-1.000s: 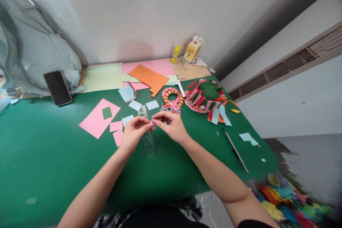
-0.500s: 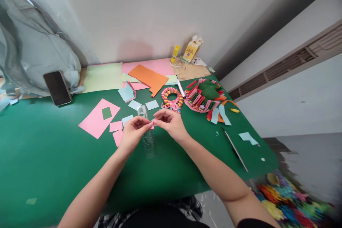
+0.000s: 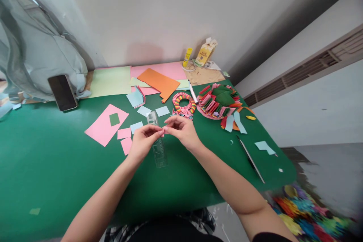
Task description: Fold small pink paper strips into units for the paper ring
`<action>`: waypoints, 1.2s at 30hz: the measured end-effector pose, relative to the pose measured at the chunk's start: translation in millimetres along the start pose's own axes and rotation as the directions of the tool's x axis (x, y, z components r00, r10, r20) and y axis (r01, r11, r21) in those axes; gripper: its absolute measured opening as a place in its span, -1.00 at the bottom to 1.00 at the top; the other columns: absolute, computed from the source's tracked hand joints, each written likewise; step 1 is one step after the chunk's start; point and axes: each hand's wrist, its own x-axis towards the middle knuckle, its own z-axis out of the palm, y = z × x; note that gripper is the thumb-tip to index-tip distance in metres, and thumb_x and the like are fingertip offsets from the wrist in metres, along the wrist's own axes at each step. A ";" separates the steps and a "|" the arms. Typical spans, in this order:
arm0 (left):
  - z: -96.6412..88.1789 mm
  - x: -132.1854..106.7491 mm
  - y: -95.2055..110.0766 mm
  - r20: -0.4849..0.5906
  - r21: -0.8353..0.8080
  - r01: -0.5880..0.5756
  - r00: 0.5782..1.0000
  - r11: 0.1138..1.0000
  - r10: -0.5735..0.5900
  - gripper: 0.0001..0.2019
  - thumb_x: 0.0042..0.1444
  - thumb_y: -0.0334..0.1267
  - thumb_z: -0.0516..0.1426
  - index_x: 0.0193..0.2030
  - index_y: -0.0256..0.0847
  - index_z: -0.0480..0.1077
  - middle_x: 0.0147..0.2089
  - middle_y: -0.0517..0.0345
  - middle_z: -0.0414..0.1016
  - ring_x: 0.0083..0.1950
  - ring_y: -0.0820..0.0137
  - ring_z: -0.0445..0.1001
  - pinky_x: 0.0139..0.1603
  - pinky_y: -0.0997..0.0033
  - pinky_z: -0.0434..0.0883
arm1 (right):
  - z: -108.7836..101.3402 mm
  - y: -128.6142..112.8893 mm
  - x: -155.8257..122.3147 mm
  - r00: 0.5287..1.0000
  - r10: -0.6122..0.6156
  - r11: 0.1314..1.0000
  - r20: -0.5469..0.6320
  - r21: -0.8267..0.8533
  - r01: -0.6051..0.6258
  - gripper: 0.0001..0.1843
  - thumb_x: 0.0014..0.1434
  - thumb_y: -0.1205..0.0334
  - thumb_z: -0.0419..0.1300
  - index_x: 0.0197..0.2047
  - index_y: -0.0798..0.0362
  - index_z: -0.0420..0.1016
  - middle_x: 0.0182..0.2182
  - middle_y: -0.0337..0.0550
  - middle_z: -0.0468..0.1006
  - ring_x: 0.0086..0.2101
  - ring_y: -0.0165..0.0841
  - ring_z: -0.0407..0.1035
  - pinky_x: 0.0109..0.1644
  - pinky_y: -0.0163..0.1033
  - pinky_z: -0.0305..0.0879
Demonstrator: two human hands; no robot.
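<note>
My left hand (image 3: 144, 141) and my right hand (image 3: 183, 131) meet above the green table (image 3: 51, 159), both pinching one small folded pink paper piece (image 3: 162, 132) between their fingertips. A clear plastic ruler (image 3: 157, 144) lies on the table right under the hands. Small pink squares (image 3: 124, 139) and pale blue squares (image 3: 153, 112) lie just left of and beyond my left hand. A ring of folded coloured papers (image 3: 183, 101) sits just past my right hand.
A large pink sheet with a green square (image 3: 106, 124) lies at left. A phone (image 3: 62, 92) leans on a grey bag (image 3: 36, 56). Orange, pink and yellow sheets (image 3: 159, 79), a glue stick (image 3: 186, 57), a fan of folded papers (image 3: 218, 100) and a knife (image 3: 251, 159) lie around.
My hands have stayed together on the pink piece with small finger movements; the view has shifted slightly.
</note>
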 end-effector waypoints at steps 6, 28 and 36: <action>0.7 -1.2 3.8 0.002 -0.011 0.027 1.000 1.000 -0.027 -0.72 -0.21 -0.13 0.36 -0.46 -0.27 0.45 -0.46 0.08 0.51 -0.38 0.34 0.48 -0.26 0.37 0.44 | -2.5 2.9 0.6 0.997 0.073 0.994 0.014 0.085 -0.074 -0.69 -0.10 0.19 0.44 -0.31 0.09 0.47 -0.51 -0.23 0.50 -0.45 -0.34 0.44 -0.29 -0.25 0.44; 0.8 -2.2 4.2 -0.029 -0.058 0.014 0.999 0.998 -0.016 -0.65 -0.27 -0.13 0.39 -0.50 -0.26 0.34 -0.52 0.16 0.45 -0.42 0.36 0.49 -0.33 0.41 0.44 | -0.9 -0.4 -0.9 0.998 -0.025 0.997 0.055 -0.065 0.028 -0.72 -0.04 0.12 0.40 -0.31 0.07 0.49 -0.42 -0.20 0.49 -0.38 -0.35 0.41 -0.33 -0.31 0.36; 1.7 -3.1 5.4 -0.012 -0.052 0.023 1.000 0.998 -0.024 -0.67 -0.23 -0.14 0.37 -0.48 -0.26 0.36 -0.48 0.13 0.46 -0.38 0.35 0.49 -0.30 0.38 0.44 | -1.8 -0.9 0.8 0.997 0.069 0.997 0.028 0.017 -0.070 -0.61 -0.13 0.07 0.46 -0.30 0.10 0.49 -0.48 -0.20 0.51 -0.46 -0.33 0.43 -0.32 -0.23 0.42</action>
